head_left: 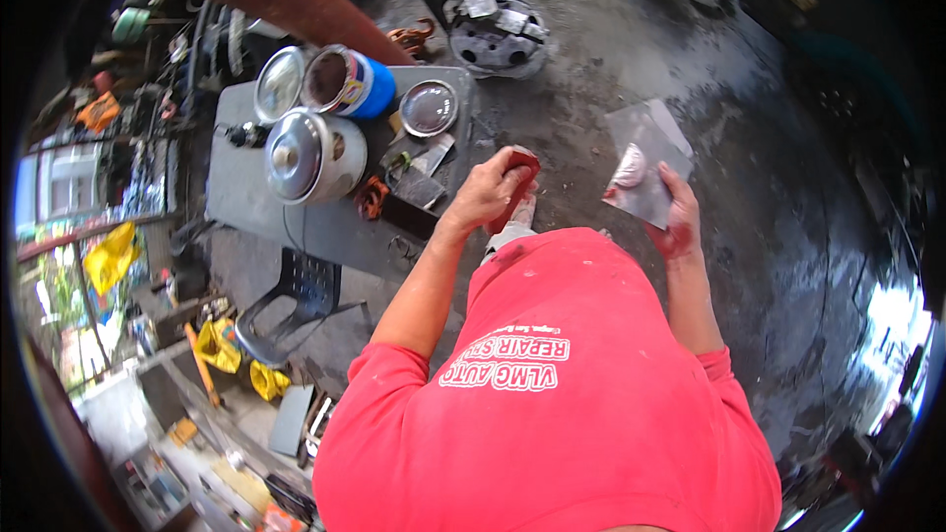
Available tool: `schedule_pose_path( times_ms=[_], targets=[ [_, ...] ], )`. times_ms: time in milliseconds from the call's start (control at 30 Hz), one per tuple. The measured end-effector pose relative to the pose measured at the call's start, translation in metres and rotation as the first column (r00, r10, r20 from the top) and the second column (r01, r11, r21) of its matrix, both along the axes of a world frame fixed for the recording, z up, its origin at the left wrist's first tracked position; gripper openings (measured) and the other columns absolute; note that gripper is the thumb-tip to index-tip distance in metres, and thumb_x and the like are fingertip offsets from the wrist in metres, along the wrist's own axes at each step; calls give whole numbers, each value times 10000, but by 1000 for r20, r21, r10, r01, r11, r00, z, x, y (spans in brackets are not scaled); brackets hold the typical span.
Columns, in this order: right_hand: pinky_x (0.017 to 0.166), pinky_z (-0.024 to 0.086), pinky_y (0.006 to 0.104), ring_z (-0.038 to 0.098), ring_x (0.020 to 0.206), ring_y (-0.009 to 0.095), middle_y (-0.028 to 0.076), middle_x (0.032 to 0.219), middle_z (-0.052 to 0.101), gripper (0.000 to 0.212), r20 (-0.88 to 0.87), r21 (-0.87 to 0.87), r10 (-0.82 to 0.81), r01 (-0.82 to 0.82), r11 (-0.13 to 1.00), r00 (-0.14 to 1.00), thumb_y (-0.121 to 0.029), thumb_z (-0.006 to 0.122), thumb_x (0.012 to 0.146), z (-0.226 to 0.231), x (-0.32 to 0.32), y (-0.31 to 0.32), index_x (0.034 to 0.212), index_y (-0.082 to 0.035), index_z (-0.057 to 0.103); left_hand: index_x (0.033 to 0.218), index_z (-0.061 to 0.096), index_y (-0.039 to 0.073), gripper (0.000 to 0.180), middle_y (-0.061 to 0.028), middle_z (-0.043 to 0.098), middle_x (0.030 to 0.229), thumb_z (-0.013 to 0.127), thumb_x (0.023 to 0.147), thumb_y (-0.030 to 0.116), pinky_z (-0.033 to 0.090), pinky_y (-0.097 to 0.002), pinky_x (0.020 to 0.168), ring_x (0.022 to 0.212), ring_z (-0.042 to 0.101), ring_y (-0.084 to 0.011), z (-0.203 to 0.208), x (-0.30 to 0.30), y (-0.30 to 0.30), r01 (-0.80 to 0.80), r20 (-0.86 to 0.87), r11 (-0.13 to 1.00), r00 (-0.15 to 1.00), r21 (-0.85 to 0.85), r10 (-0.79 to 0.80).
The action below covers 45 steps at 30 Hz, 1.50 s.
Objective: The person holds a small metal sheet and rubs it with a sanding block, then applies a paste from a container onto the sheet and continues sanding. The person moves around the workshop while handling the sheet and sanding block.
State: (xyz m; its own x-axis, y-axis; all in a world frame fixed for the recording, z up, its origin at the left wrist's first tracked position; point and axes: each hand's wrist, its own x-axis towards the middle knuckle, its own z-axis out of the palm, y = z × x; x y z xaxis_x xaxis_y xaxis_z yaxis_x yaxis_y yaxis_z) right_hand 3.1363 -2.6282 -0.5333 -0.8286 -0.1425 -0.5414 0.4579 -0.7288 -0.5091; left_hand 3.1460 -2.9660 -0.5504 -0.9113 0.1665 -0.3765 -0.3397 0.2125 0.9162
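Observation:
My left hand (481, 193) is closed around a flat red tool (524, 183) that looks like a putty spreader; the hand partly covers it. It hangs just right of the table's edge, in front of my body. Farther right, my right hand (680, 217) grips the near edge of a thin, greyish, see-through sheet (672, 146), thumb on top. A lump of whitish-pink paste (630, 166) lies on the sheet, with a small red smear at its near left corner. Reddish stains mark the right palm. The two hands are apart.
On the grey table (233, 179) stand a lidded metal pot (340, 163), an open blue can (378, 89) and a round tin lid (429, 107). A black chair (307, 286) is at the near left. Past the table lies a wheel rim (493, 57); a thick rust-red pipe (296, 0) slants behind.

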Motion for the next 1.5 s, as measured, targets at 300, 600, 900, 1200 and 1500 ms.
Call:
schedule_pose_path(
  times_ms=[300, 600, 900, 1200, 1500],
  targets=[
    [889, 640, 398, 759, 997, 203, 85, 1146, 754, 298, -59, 177, -51, 61, 982, 997, -196, 697, 1043, 33, -11, -65, 1276, -12, 670, 1210, 660, -60, 423, -140, 748, 984, 500, 1173, 330, 651, -371, 764, 918, 782, -246, 53, -47, -27, 46, 82, 886, 992, 462, -95],
    [872, 640, 391, 758, 987, 205, 91, 1145, 750, 322, -164, 109, -77, 96, 989, 983, -195, 691, 1043, 36, -13, -49, 1288, 13, 661, 1150, 683, -42, 273, -132, 770, 933, 585, 1137, 212, 650, -354, 741, 827, 774, -213, 47, -34, 14, -10, 35, 901, 999, 434, -5],
    [845, 647, 376, 760, 984, 201, 94, 1115, 748, 301, -111, 148, -140, 156, 977, 984, -187, 738, 1016, 45, -13, -5, 1231, 17, 679, 1147, 671, -44, 182, -117, 778, 904, 591, 1117, 117, 608, -311, 727, 794, 753, -164, 75, -27, 65, 212, -157, 960, 970, 184, -184],
    [807, 639, 362, 744, 937, 182, 109, 1094, 739, 315, -102, 239, -127, 149, 960, 987, -195, 770, 1008, 45, -7, 14, 1182, 42, 658, 1040, 705, 6, 146, -106, 742, 768, 641, 1074, 133, 565, -326, 633, 654, 730, -201, 102, -20, 121, 278, -258, 945, 913, -174, -316],
    [824, 633, 370, 736, 935, 172, 100, 1097, 735, 336, -67, 243, -38, 53, 969, 997, -208, 774, 1002, 33, -3, 9, 1205, 32, 658, 1019, 690, 72, 207, -183, 742, 826, 649, 1056, 272, 564, -509, 694, 804, 734, -419, 112, -7, 110, 185, -299, 694, 804, -696, -514]
  ],
)
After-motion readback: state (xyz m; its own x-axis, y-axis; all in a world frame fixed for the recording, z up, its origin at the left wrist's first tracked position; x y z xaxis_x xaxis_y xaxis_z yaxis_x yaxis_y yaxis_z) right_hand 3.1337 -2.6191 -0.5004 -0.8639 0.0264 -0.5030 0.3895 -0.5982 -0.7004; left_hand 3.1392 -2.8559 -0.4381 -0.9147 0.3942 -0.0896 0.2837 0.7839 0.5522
